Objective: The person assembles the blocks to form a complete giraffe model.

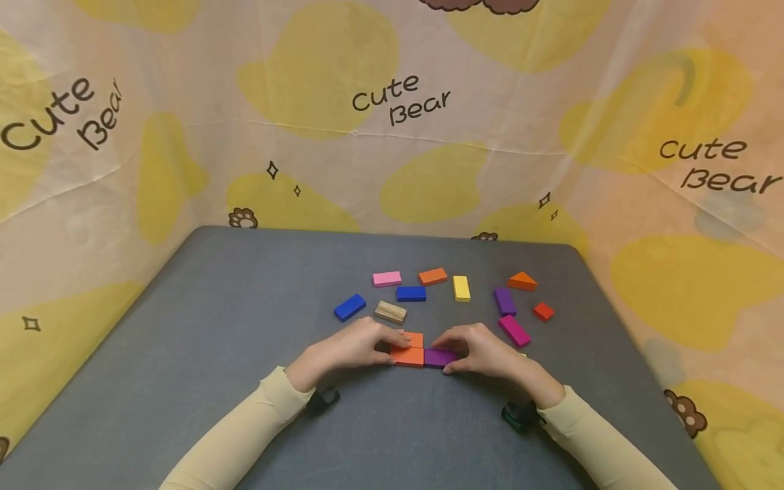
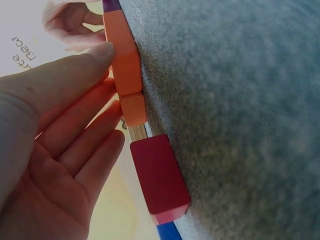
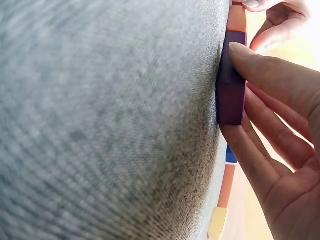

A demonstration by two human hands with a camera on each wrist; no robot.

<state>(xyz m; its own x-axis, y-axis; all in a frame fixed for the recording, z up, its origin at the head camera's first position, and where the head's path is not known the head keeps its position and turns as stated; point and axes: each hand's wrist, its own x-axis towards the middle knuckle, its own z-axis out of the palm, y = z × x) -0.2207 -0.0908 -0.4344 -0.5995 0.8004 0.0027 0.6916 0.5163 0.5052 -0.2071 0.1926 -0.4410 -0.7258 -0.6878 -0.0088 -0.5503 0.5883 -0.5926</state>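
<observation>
Two orange blocks [image 1: 407, 357] lie flat, one behind the other, near the middle of the table. My left hand [image 1: 351, 350] pinches them, thumb on the near side and fingertips on the rear one. Against the front orange block's right end lies a purple block [image 1: 437, 358], which my right hand [image 1: 486, 353] pinches. In the right wrist view, the thumb presses the purple block's [image 3: 232, 65] near face. A dark red block [image 2: 160, 175] shows beside the orange ones in the left wrist view; in the head view it cannot be seen.
Behind the hands lie a wooden block [image 1: 390, 312], blue blocks [image 1: 350, 307], a pink block [image 1: 387, 279], another orange block [image 1: 433, 276] and a yellow block [image 1: 461, 288]. To the right are another purple block [image 1: 505, 301], a magenta block [image 1: 514, 331], an orange triangle [image 1: 523, 281] and a red block [image 1: 543, 312].
</observation>
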